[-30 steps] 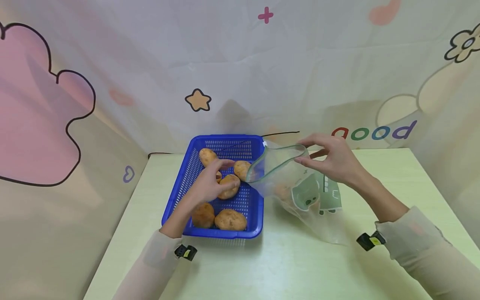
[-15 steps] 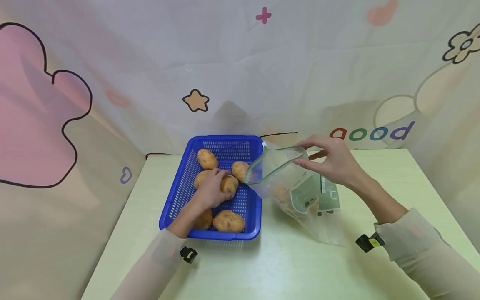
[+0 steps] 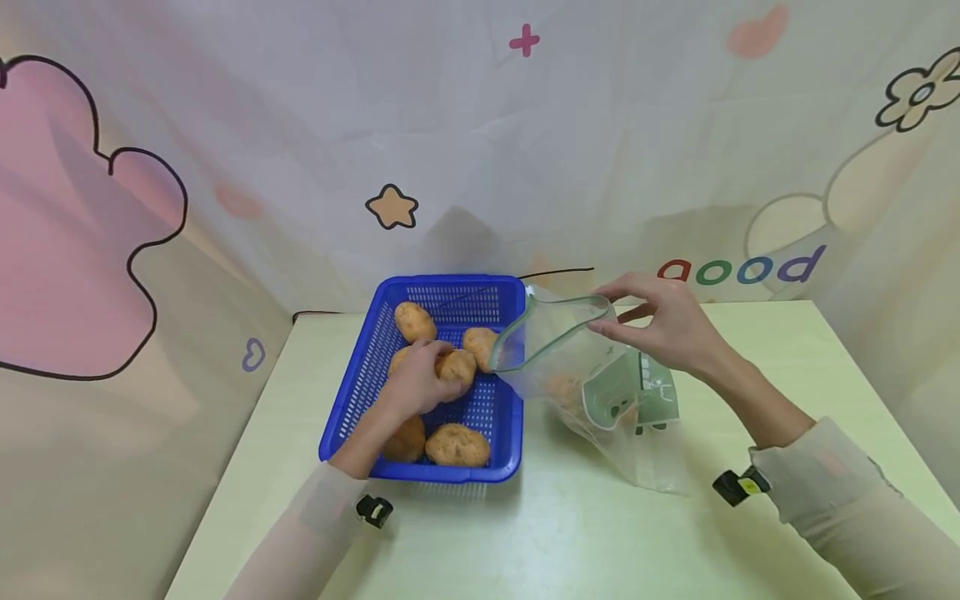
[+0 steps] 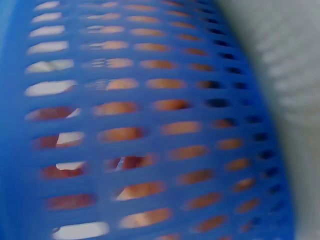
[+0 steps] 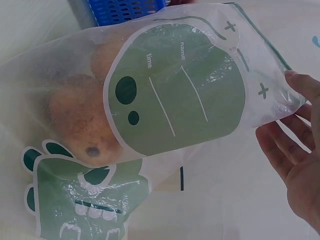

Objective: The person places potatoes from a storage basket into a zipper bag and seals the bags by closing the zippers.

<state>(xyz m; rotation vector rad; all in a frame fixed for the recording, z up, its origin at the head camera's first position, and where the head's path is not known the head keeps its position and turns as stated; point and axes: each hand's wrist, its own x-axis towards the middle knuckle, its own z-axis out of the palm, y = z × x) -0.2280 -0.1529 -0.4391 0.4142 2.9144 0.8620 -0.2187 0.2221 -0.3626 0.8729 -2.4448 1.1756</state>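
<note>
In the head view my left hand [image 3: 415, 382] reaches into the blue plastic basket [image 3: 513, 450], thumb and fingers curled round a potato [image 3: 457, 369] near its middle. My right hand [image 3: 660, 321] pinches the rim of a translucent zip bag [image 3: 555, 358] printed with a green cartoon, keeping its mouth spread toward the basket. Potatoes [image 5: 82, 117] show through the bag's film in the right wrist view, low in the bag. There, the right thumb and fingers [image 5: 300, 132] grip the zip corner. The left wrist view shows only the slotted basket wall [image 4: 90, 120]; the hand is hidden behind it.
Other potatoes lie in the basket: one at the back left [image 3: 415, 322], one beside the bag's mouth [image 3: 480, 347], one at the front [image 3: 457, 445]. The pale green table [image 3: 570, 533] meets a printed cloth backdrop [image 3: 465, 125] behind the basket.
My left hand has come down and closed round the middle potato, which has shifted slightly. My right hand keeps its grip on the bag, nearly unmoved.
</note>
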